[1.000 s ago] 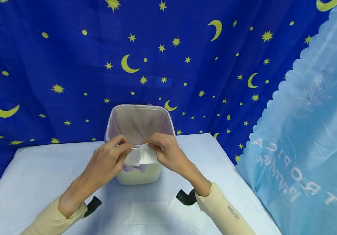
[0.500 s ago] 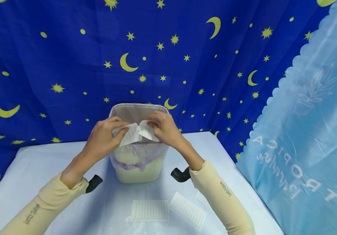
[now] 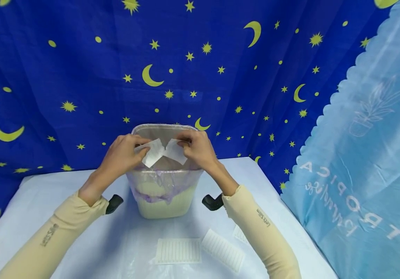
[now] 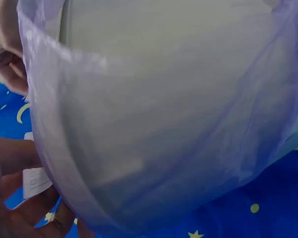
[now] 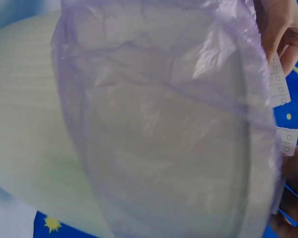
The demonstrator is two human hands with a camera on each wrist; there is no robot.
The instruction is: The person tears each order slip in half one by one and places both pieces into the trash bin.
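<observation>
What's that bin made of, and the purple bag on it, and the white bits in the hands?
Bin: probably hard plastic, pale and smooth, with stiff walls.
Purple bag: looks like thin plastic film, shiny, crinkled and see-through.
White bits: likely paper, matte, with printed boxes.

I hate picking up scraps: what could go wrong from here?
The paper, torn at least partly between the left hand and right hand, might shed bits past the bin onto the table. Also, the liner hangs loosely over the bin's front, so a hand could snag it and drag it inward.
</observation>
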